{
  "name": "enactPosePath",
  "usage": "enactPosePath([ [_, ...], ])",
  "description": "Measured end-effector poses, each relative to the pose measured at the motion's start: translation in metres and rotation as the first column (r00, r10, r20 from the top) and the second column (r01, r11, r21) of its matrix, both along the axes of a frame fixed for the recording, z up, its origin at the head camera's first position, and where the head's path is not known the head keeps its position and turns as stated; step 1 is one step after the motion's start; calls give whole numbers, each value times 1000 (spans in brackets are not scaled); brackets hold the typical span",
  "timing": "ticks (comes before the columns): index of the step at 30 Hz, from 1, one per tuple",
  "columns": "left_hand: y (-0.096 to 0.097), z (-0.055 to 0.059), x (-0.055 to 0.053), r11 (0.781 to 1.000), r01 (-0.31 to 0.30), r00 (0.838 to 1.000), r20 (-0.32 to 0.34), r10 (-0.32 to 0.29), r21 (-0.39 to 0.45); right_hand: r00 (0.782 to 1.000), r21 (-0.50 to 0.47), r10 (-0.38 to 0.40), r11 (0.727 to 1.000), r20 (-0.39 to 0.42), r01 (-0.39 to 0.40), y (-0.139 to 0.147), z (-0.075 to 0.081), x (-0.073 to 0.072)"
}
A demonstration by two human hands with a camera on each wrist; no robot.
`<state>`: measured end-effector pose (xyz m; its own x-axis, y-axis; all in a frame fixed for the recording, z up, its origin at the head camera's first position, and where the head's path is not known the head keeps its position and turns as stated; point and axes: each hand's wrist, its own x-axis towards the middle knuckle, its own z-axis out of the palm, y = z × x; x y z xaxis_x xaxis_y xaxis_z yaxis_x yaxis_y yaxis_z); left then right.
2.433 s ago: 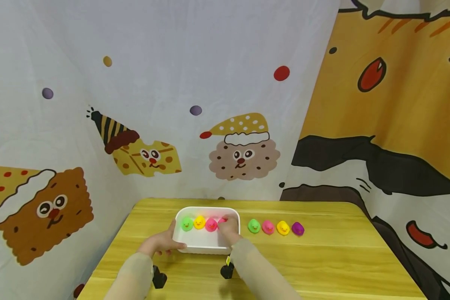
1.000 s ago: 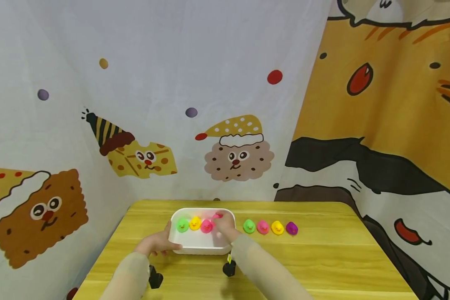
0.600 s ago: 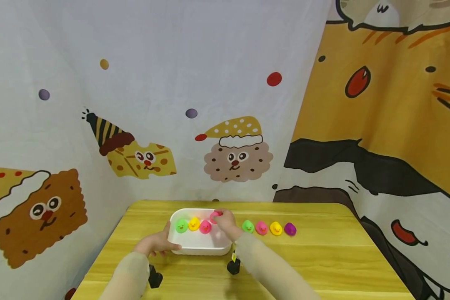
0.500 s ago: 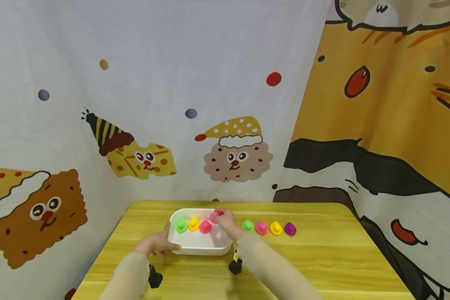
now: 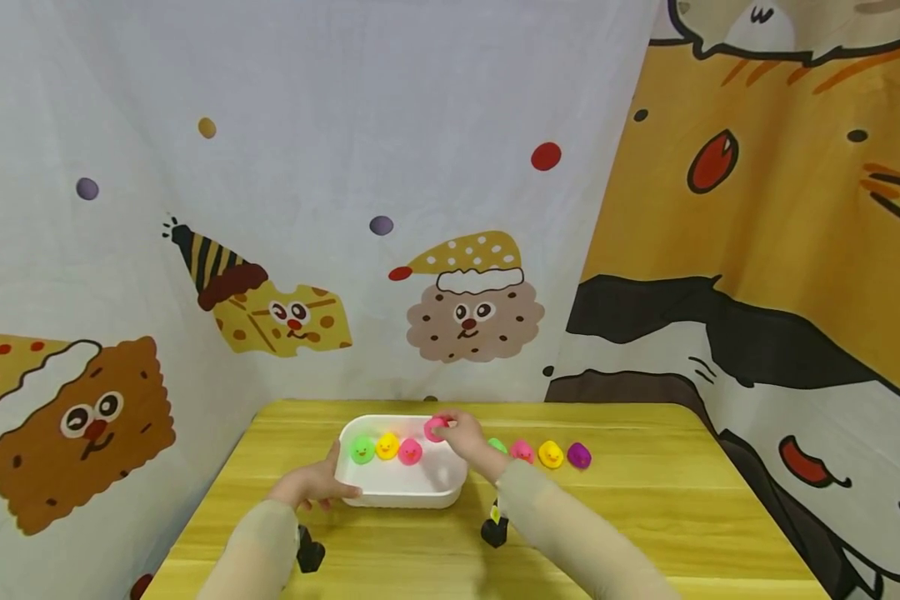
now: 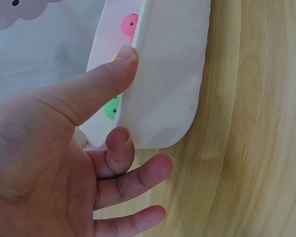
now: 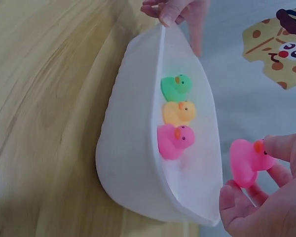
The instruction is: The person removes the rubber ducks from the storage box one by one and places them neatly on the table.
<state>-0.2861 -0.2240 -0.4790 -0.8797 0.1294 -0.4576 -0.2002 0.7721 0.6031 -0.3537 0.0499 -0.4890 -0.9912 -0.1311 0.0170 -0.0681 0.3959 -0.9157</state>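
My right hand point(image 5: 461, 432) pinches a pink rubber duck point(image 7: 245, 163) between thumb and fingers, above the right end of a white plastic box point(image 5: 401, 500). In the right wrist view the duck hangs just outside the rim, its orange beak near the thumb. My left hand point(image 6: 64, 128) holds the box's near left corner, thumb along the rim and the other fingers loosely bent outside it. Inside the box a green duck point(image 7: 176, 88), a yellow duck point(image 7: 179, 113) and another pink duck point(image 7: 175, 141) stand in a row toward the left.
Right of the box, a green duck point(image 5: 498, 446), a pink duck point(image 5: 522, 452), a yellow duck point(image 5: 551, 454) and a purple duck point(image 5: 579, 456) line up on the wooden table point(image 5: 667, 517). My right forearm and hand partly cover the green one. A cartoon-printed cloth point(image 5: 450, 125) hangs behind the table.
My right hand has lifted the pink duck from the row in the box, then drawn it back toward the box's far right rim. The left hand keeps its place at the corner.
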Motion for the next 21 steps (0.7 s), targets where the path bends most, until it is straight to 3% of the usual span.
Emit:
enactPosePath([
  [5, 2, 0, 0, 1000, 1, 1000, 2, -1, 5, 999, 28, 21, 999, -25, -20, 12, 8, 3],
  [13, 1, -2, -2, 1000, 22, 1000, 0, -22, 11, 998, -19, 60, 998, -32, -60, 30, 14, 4],
  [21, -1, -4, -2, 1000, 15, 1000, -2, -15, 16, 997, 54, 66, 996, -28, -64, 49, 22, 8],
])
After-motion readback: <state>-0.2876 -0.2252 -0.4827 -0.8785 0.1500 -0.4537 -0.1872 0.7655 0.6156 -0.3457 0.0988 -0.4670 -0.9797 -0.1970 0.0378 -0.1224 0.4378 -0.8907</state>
